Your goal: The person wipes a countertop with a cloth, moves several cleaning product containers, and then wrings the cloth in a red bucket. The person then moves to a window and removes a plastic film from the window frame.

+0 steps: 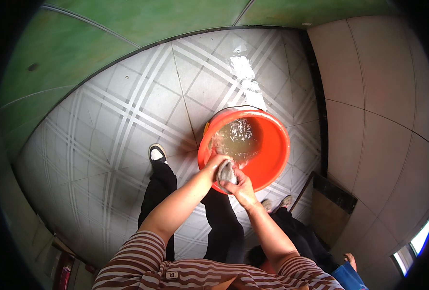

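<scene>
A grey wet cloth (226,174) is bunched between my two hands, over the near rim of an orange-red plastic bucket (274,156). My left hand (217,163) grips it from the left, with its fingers reaching down inside the bucket, partly hidden and blurred. On the right, my right hand (239,184) pinches the cloth's near end between thumb and fingers. Murky, rippled water (239,141) lies in the bucket. A thin wire handle (248,106) rests behind the far rim.
Grey-white patterned tiles (127,108) cover the floor, with a bright wet-looking patch (245,72) behind the bucket. A green wall (73,40) and a pale panelled wall (366,79) enclose the area. Another person's black trousers (294,232) and shoes are close at right, near a dark-edged board (330,210).
</scene>
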A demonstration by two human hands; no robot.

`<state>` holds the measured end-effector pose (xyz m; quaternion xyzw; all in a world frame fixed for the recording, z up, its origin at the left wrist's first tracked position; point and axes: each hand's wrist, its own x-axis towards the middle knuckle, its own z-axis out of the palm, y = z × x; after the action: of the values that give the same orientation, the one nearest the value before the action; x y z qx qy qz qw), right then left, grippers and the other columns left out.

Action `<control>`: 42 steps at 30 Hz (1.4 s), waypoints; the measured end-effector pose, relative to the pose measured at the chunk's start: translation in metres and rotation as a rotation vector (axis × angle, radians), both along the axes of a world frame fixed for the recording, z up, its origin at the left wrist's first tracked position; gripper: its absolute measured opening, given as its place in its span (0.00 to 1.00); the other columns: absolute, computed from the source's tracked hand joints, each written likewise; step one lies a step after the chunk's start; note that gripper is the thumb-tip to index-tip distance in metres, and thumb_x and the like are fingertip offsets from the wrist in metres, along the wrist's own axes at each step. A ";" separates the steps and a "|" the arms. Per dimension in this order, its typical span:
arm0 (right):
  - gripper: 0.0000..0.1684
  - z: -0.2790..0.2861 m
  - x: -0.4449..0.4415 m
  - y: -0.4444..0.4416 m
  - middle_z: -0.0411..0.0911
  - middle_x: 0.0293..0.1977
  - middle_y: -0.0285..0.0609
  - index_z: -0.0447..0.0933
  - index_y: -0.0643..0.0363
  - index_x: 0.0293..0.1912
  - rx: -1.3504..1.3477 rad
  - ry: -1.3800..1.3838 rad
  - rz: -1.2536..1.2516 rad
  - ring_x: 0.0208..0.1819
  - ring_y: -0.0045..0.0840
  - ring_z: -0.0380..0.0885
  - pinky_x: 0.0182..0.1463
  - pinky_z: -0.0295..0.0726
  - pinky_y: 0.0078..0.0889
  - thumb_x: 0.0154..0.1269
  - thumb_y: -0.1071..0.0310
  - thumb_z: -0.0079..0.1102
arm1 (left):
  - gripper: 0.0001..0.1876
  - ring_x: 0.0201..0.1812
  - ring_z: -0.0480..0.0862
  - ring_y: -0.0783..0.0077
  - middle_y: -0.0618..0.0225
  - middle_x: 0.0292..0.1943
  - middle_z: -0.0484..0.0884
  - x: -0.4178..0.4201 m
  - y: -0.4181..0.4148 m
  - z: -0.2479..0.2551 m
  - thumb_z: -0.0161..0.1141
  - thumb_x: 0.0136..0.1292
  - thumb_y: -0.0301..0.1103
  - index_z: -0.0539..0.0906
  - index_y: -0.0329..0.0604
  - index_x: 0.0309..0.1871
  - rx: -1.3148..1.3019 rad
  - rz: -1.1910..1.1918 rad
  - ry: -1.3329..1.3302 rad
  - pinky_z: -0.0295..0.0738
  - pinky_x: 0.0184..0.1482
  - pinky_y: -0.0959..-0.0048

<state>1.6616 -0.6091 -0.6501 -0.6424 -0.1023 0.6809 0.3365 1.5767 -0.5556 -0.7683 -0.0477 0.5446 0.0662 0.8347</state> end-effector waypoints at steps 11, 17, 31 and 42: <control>0.40 -0.063 0.086 -0.016 0.66 0.59 0.50 0.61 0.55 0.64 0.236 0.626 -0.761 0.58 0.38 0.67 0.62 0.67 0.44 0.64 0.34 0.40 | 0.16 0.50 0.78 0.71 0.63 0.49 0.78 0.036 -0.018 0.138 0.48 0.66 0.33 0.74 0.37 0.53 -0.073 0.428 -0.375 0.74 0.53 0.69; 0.43 0.006 0.042 0.004 0.47 0.70 0.41 0.53 0.46 0.68 0.515 0.777 -0.799 0.69 0.44 0.50 0.62 0.61 0.60 0.63 0.30 0.33 | 0.24 0.61 0.70 0.69 0.66 0.61 0.71 0.044 -0.019 0.184 0.38 0.71 0.46 0.67 0.43 0.63 -0.102 0.587 -0.580 0.66 0.63 0.64; 0.07 0.011 0.089 0.037 0.79 0.30 0.42 0.76 0.62 0.30 -0.161 -0.355 -0.267 0.29 0.32 0.77 0.35 0.77 0.35 0.46 0.74 0.56 | 0.28 0.51 0.78 0.53 0.49 0.49 0.77 0.039 -0.004 0.185 0.67 0.47 0.31 0.71 0.32 0.53 1.125 -0.851 0.054 0.73 0.54 0.63; 0.18 0.049 0.088 0.034 0.79 0.33 0.42 0.76 0.62 0.43 -0.110 -0.107 -0.393 0.36 0.28 0.77 0.42 0.76 0.33 0.60 0.57 0.58 | 0.17 0.29 0.83 0.60 0.57 0.30 0.83 0.039 -0.002 0.211 0.62 0.51 0.36 0.78 0.33 0.41 0.837 -0.732 0.133 0.77 0.33 0.66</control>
<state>1.7492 -0.5755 -0.6007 -0.7027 0.0443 0.5716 0.4213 1.6153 -0.5578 -0.5573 0.4841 0.5046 -0.0143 0.7147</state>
